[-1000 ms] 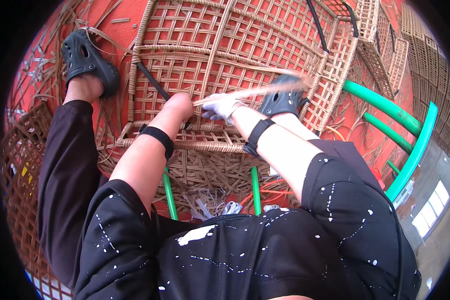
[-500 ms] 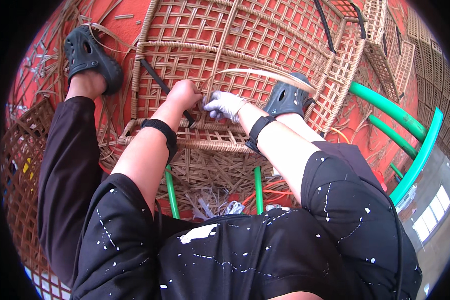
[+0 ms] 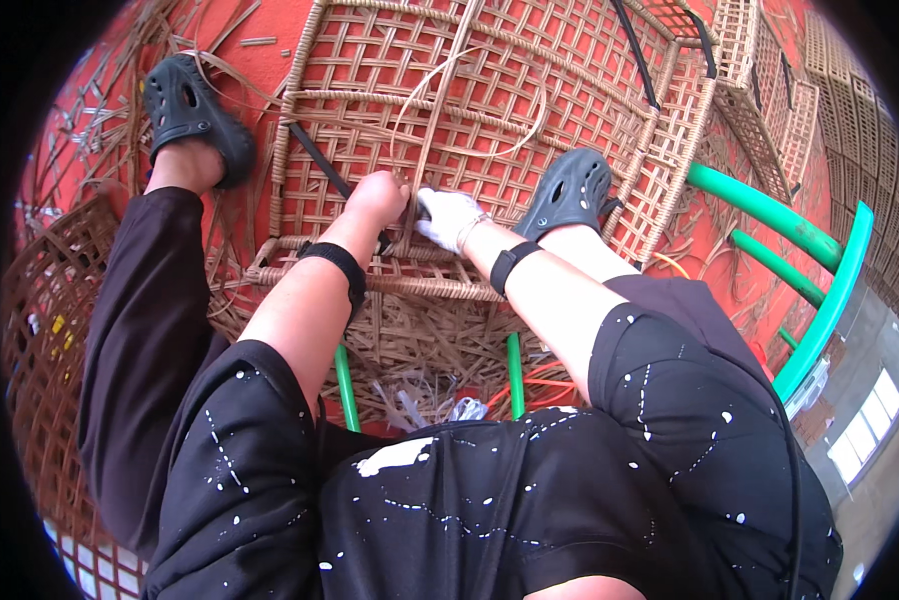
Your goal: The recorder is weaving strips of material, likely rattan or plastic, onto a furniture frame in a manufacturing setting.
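Since half a second ago the pale strip (image 3: pixel 544 110) has swung: it had arched rightward from the hands to over the right shoe (image 3: pixel 568 192), and now bows up over the woven panel (image 3: pixel 360 125) in a wide, thin loop. Loop rises from beside the left hand (image 3: pixel 378 200), climbs away from the person, bends right, then doubles back leftward, its far end trailing toward the person's side of the panel; no single straight axis. Central rib (image 3: pixel 442 105) of the panel: long axis runs away from the person, leaning slightly right, its near end between the two hands. Panel's near edge lies roughly left to right below them. Left hand bare, fingers curled in beside the rib; grasp hidden, cannot tell whether they pinch the strip. Right hand (image 3: pixel 452 218) white-gloved, fingers bent toward the rib from the other side; cannot tell what they hold. Dark bar (image 3: pixel 320 160) slants across the panel and passes beneath the left hand. Left shoe (image 3: pixel 198 120) on red floor (image 3: pixel 267 75) left of the panel; green tubes (image 3: pixel 770 215) to the right.
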Demonstrator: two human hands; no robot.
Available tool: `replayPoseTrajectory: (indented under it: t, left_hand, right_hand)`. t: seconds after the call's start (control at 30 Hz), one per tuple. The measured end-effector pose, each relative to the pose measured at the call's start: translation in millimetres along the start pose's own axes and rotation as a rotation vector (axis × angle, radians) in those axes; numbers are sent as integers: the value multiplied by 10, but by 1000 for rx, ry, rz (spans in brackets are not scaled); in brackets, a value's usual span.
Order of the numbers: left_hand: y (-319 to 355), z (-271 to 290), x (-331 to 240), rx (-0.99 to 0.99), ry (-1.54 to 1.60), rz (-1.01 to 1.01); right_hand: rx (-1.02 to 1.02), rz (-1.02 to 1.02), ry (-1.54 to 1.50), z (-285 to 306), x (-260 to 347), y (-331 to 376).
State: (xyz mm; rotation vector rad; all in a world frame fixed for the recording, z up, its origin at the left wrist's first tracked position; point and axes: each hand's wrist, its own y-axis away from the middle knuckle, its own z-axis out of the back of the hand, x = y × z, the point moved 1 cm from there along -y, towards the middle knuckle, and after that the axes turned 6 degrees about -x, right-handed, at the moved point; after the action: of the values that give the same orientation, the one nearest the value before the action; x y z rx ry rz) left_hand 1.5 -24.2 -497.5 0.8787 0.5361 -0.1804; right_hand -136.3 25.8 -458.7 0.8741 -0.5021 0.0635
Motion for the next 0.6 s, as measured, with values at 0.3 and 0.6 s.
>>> replayPoseTrajectory:
  t: [0.3,0.6]
  left_hand:
    - [537,319,-343,13,-400,-205]
    - [1663,537,-1029,-34,-281,-299]
  right_hand:
    - [-62,-101,417,738,450,711]
    - [-222,70,99,1569,1414,2287]
